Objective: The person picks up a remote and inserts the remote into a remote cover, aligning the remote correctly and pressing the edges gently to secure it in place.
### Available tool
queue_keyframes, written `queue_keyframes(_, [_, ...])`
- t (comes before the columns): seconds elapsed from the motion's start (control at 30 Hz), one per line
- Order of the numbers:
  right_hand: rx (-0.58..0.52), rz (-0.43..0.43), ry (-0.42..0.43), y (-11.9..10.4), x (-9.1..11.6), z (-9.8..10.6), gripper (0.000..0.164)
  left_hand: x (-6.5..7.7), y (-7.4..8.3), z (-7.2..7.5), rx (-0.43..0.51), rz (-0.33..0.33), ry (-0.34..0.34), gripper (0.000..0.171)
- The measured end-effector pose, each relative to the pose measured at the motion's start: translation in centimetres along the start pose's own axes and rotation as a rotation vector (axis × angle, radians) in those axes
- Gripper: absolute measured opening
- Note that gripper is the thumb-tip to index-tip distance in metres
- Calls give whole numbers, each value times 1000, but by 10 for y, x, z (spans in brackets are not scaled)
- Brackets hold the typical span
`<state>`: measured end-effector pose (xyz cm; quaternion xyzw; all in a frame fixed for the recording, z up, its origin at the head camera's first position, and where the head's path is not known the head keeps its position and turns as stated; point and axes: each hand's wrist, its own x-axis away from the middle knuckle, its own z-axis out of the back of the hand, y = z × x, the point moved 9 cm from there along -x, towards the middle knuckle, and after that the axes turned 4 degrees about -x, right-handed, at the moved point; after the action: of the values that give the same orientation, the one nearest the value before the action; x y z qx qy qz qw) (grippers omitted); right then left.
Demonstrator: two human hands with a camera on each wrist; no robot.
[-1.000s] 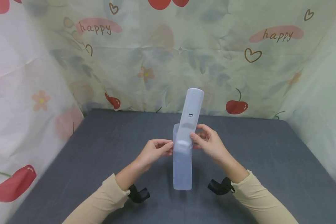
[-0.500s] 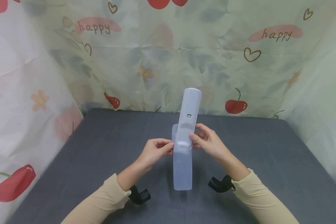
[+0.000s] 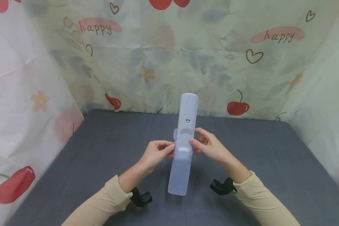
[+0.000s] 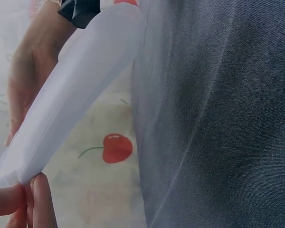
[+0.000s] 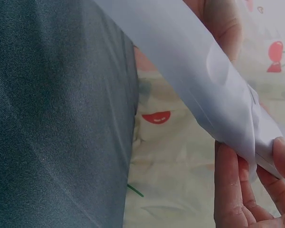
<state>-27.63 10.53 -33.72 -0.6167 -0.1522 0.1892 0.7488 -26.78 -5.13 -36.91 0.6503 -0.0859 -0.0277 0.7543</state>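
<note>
Pale fabric drapery (image 3: 183,67) hangs behind and on both sides, printed with red cherries (image 3: 238,108), brown heart outlines (image 3: 254,56), orange flowers (image 3: 147,74) and the word "happy" on pink patches (image 3: 283,34). Below it spreads a dark grey, cloth-textured table (image 3: 115,131). Two forearms in beige long sleeves (image 3: 97,201) reach in over it from the near side, toward the middle.

Between the hands, a long white plastic device with a rounded top (image 3: 188,108) stands nearly upright, tilted slightly to the right at its upper end. Its lower part is inside a narrow, translucent, frosted cover (image 3: 179,180), whose lower portion hangs below it in roughly the same line. Part of the cover's rim shows as a small flap left of the device. Whether the cover's bottom touches the table, I cannot tell.

The left hand (image 3: 159,151) pinches the cover's left edge between thumb and fingers. The right hand (image 3: 210,146) grips from the other side, thumb on the device's front, other fingers curled around the cover's right side.

Black curved wrist pieces (image 3: 141,197) sit by the cuffs. Smallest is a dark rectangular socket (image 3: 187,121) on the device's face.
</note>
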Motion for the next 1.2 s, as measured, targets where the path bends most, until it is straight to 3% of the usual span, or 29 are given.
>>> queue_keyframes(0.5, [28,-16,-37,4,1,-3,49,-1,-6,-5,11,1,-50,23])
queue_keyframes(0.77, [55,0,69,1,0,5,42,1,0,-13,24,12,-156,31])
queue_keyframes(0.9, [59,9,111,1,0,8,40,1,3,-18,-49,-20,-200,37])
queue_keyframes(1.03, [60,14,142,3,1,8,40,1,6,-20,-154,-69,-163,37])
queue_keyframes(1.2, [57,-8,150,6,1,8,42,0,10,-17,-165,-104,-105,30])
